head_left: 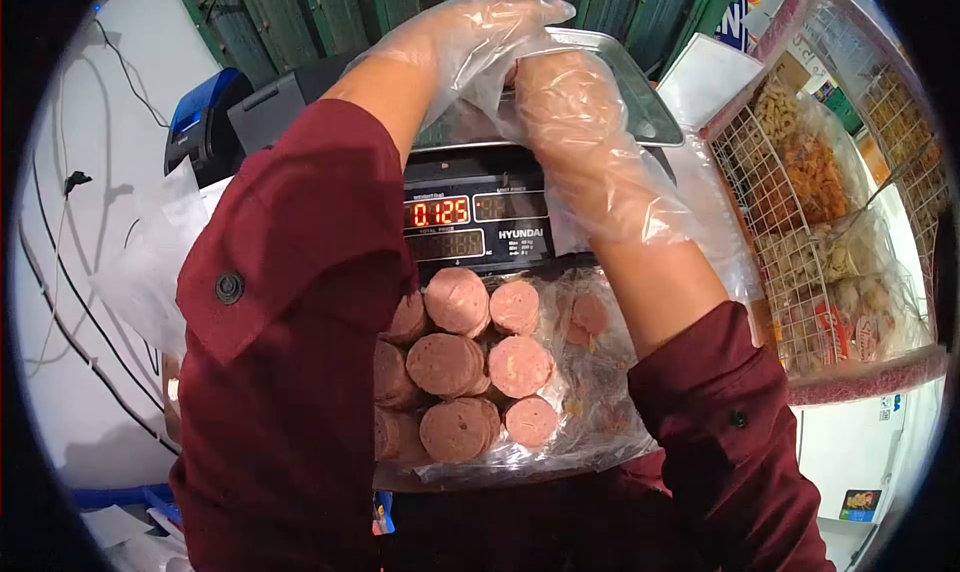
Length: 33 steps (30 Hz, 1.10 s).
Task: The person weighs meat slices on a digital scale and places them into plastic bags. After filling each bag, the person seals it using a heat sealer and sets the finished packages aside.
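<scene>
My left hand (480, 34), in a clear plastic glove, reaches over the metal tray (655, 120) of the weighing scale, its visible fingers stretched to the right. My right hand (560, 82), gloved too, is beside it above the tray, with its fingertips hidden. A small bit of something pinkish-brown (511, 76) shows between the hands; I cannot make out how it is held. The red display (440, 212) reads 0.125. Nearer me, several stacks of round sausage slices (447, 364) stand on clear plastic sheeting (600, 427).
At the left stand a blue-and-black device (205, 117) and a dark grey machine (285, 112). A wire rack (775, 232) with bagged food rises at the right. Green slatted panels (400, 7) close off the back. Cables (75, 327) run along the white wall.
</scene>
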{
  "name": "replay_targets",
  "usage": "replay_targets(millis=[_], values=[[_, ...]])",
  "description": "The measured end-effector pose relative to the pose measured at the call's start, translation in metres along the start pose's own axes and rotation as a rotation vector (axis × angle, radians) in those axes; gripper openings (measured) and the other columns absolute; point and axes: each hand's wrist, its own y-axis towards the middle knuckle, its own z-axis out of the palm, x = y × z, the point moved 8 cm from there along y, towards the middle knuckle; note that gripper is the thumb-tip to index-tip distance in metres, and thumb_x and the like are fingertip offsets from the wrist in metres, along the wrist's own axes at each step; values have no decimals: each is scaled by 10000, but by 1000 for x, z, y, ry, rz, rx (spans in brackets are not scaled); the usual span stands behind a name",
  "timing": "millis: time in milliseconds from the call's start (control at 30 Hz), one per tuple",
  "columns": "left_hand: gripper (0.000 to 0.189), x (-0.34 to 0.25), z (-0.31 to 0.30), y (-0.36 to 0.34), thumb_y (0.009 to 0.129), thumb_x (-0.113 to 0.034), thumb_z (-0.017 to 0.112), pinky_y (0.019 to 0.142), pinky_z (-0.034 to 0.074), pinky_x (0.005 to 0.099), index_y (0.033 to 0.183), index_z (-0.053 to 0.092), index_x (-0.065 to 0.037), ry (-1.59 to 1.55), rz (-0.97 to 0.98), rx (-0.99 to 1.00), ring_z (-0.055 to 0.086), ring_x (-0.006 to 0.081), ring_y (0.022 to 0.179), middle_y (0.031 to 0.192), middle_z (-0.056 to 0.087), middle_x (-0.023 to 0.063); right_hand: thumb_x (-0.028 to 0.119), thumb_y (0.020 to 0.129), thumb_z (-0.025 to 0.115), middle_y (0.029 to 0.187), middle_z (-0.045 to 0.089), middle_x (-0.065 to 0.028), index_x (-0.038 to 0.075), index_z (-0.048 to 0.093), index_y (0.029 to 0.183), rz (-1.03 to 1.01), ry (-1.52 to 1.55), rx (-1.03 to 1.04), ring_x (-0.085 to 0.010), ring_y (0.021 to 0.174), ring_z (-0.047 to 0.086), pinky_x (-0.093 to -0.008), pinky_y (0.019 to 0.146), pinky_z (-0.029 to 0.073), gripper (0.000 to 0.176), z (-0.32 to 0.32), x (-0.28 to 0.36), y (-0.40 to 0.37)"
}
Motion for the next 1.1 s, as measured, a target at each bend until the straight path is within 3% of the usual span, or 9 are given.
replay_targets(millis=[33, 167, 233, 467, 733, 833, 967, 1067, 1100], values=[[527, 0, -2, 3, 881, -530, 688, 1011, 471, 374, 1181, 716, -97, 50, 48, 17, 646, 257, 1095, 1186, 696, 145, 86, 847, 632, 908, 696, -225, 16, 660, 1016, 11, 16, 5, -397, 859, 676, -461, 740, 519, 186, 2, -2, 0], [503, 2, -3, 7, 896, -504, 677, 989, 477, 369, 1173, 714, -86, 65, 25, 51, 648, 250, 1072, 1156, 699, 141, 88, 848, 633, 918, 700, -223, 16, 662, 1027, 44, 70, 22, -386, 868, 682, -457, 750, 519, 196, 4, 0, 4], [492, 4, -4, 5, 903, -492, 672, 978, 480, 367, 1169, 713, -80, 68, -1, 54, 649, 247, 1060, 1140, 701, 139, 117, 871, 628, 970, 715, -211, 23, 668, 1066, 434, 243, 197, -333, 898, 696, -434, 792, 516, 220, 12, -14, -5], [452, 6, -3, 5, 928, -447, 654, 941, 490, 358, 1156, 710, -61, 61, -56, 85, 652, 235, 1019, 1087, 706, 133, 168, 886, 627, 1013, 721, -209, 28, 668, 1077, 197, 156, 94, -322, 914, 702, -404, 803, 528, 240, -6, -3, -17], [409, 9, -2, 10, 957, -396, 632, 898, 502, 348, 1140, 706, -39, 56, -94, 126, 656, 222, 971, 1025, 713, 126, 234, 872, 613, 1052, 727, -199, 53, 718, 1020, 483, 287, 259, -356, 970, 701, -412, 846, 535, 257, 8, -11, -1], [393, 7, 0, 17, 967, -377, 625, 881, 506, 344, 1135, 705, -30, 62, -108, 152, 657, 217, 954, 1002, 715, 123, 251, 861, 587, 1002, 727, -205, 52, 739, 955, 356, 146, 308, -398, 951, 690, -452, 839, 533, 267, 27, -31, 1], [373, 7, 0, 24, 982, -351, 614, 860, 512, 339, 1127, 703, -19, 77, -147, 193, 659, 211, 930, 972, 718, 120, 252, 846, 589, 955, 713, -247, 19, 734, 947, 361, 197, 212, -429, 929, 676, -478, 833, 529, 293, 37, -54, 7], [359, 7, 1, 23, 992, -332, 606, 844, 516, 335, 1121, 702, -11, 89, -202, 233, 660, 206, 912, 949, 721, 117, 263, 836, 600, 890, 707, -264, -15, 726, 955, 422, 27, 297, -407, 891, 686, -465, 814, 526, 327, 21, -58, 5], [359, 8, 4, 22, 992, -332, 606, 844, 516, 335, 1121, 702, -11, 89, -204, 233, 660, 206, 912, 949, 721, 117, 197, 824, 618, 917, 711, -250, -16, 724, 935, 465, 64, 376, -389, 921, 691, -442, 809, 537, 262, 20, -58, 5]])
